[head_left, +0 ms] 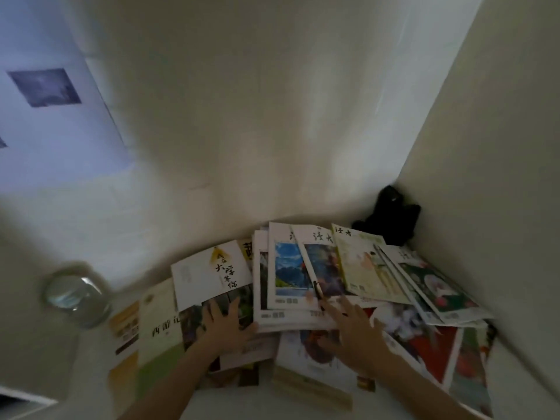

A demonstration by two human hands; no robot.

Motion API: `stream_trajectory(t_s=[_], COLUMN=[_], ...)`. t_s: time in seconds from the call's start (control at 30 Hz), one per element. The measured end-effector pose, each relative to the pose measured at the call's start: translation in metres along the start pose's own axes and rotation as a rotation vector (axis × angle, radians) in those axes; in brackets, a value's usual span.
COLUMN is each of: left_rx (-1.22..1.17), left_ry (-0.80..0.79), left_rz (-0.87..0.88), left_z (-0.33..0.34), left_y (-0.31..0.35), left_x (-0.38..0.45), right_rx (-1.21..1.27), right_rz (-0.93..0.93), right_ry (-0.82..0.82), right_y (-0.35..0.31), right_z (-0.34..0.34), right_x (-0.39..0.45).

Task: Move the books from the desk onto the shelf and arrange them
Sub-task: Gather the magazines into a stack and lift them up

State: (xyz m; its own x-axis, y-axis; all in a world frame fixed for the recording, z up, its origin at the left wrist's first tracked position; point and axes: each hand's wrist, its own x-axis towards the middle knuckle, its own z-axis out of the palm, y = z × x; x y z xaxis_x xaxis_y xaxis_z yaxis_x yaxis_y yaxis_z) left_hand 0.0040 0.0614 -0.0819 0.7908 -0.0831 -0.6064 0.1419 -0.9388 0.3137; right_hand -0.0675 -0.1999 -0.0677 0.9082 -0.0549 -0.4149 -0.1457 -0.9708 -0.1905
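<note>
At nine o'clock a glass jar (77, 298) stands beside our books (303, 286), which sprawl overlapped across the table (45, 359), glossy covers up. Our left hand (225, 324) lies flat on a white-covered book (212, 271), likely steadying it. Our right hand (353, 334) spreads over the magazines, apparently gathering them. At two o'clock sits a black toy (391, 215).

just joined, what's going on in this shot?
A person is reaching with both hands into a messy spread of books and magazines lying flat and overlapping in a white corner. The left hand rests with spread fingers on a white-covered book. The right hand lies on the magazines, fingers extended. Nothing looks lifted. A glass jar stands to the left, and a black plush toy sits in the back corner. The image is blurry.
</note>
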Motion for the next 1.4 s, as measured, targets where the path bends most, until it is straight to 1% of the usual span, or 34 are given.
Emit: stream_trajectory(t_s=[0.1,0.13,0.2,0.27,0.33,0.4,0.47,0.5,0.57,0.6,0.63,0.7,0.73,0.8,0.87,0.93,1.0,1.07,1.1,1.13,1.17,1.23,1.27,1.33,1.4], left_rx=[0.024,0.000,-0.092,-0.170,-0.224,-0.293,-0.324,-0.316,-0.281,-0.273,-0.283,-0.359,-0.382,-0.369,-0.355,-0.369,-0.359,-0.305,-0.265,-0.239,-0.230,-0.214,-0.189,-0.148,-0.156], left_ry=[-0.023,-0.030,-0.018,0.068,0.179,0.261,0.337,0.388,0.454,0.441,0.390,0.229,0.163,0.074,0.029,0.033,0.080,0.146,0.166,0.181,0.201,0.223,0.203,0.134,0.132], left_rz=[0.033,0.045,0.013,-0.056,-0.091,-0.090,-0.058,-0.024,0.085,0.148,0.205,0.278,0.305,0.311,0.287,0.236,0.124,0.010,-0.038,-0.073,-0.105,-0.121,-0.111,-0.086,-0.095], left_z=[0.001,0.000,-0.001,0.000,0.001,-0.001,-0.006,-0.009,-0.012,-0.011,-0.009,-0.002,0.003,0.016,0.032,0.046,0.058,0.063,0.062,0.062,0.061,0.066,0.069,0.074,0.077], left_y=[0.004,0.008,0.025,0.042,0.055,0.064,0.076,0.083,0.102,0.113,0.126,0.157,0.173,0.203,0.224,0.243,0.263,0.284,0.294,0.302,0.305,0.311,0.315,0.324,0.330], left_x=[0.015,0.019,0.022,0.027,0.030,0.033,0.035,0.035,0.034,0.037,0.036,0.034,0.035,0.036,0.046,0.058,0.073,0.081,0.079,0.076,0.076,0.080,0.080,0.079,0.080], right_rx=[0.002,-0.012,-0.038,-0.064,-0.064,-0.033,-0.004,0.014,0.096,0.143,0.173,0.165,0.161,0.144,0.068,-0.002,-0.016,0.025,0.042,0.078,0.128,0.167,0.133,0.068,0.004], right_rz=[-0.041,-0.051,-0.068,-0.106,-0.118,-0.128,-0.128,-0.138,-0.109,-0.072,-0.029,0.038,0.069,0.131,0.163,0.132,0.063,0.022,0.033,0.096,0.193,0.363,0.391,0.385,0.356], right_ry=[0.086,0.115,0.167,0.181,0.160,0.241,0.303,0.296,0.337,0.368,0.396,0.441,0.392,0.240,0.126,0.022,0.007,0.056,0.109,0.158,0.173,0.090,0.052,0.039,0.034], right_y=[-0.005,-0.005,-0.002,0.004,0.010,0.014,0.020,0.024,0.033,0.037,0.044,0.069,0.086,0.121,0.142,0.147,0.149,0.161,0.172,0.186,0.199,0.220,0.225,0.224,0.220], right_z=[0.014,0.016,0.015,0.012,0.010,0.011,0.007,0.005,-0.003,-0.009,-0.015,-0.021,-0.023,-0.028,-0.026,-0.016,-0.011,-0.021,-0.026,-0.028,-0.028,-0.019,-0.013,-0.003,-0.001], right_x=[0.015,0.019,0.021,0.021,0.021,0.024,0.031,0.036,0.045,0.050,0.054,0.068,0.074,0.084,0.085,0.078,0.073,0.072,0.072,0.069,0.067,0.060,0.057,0.056,0.058])
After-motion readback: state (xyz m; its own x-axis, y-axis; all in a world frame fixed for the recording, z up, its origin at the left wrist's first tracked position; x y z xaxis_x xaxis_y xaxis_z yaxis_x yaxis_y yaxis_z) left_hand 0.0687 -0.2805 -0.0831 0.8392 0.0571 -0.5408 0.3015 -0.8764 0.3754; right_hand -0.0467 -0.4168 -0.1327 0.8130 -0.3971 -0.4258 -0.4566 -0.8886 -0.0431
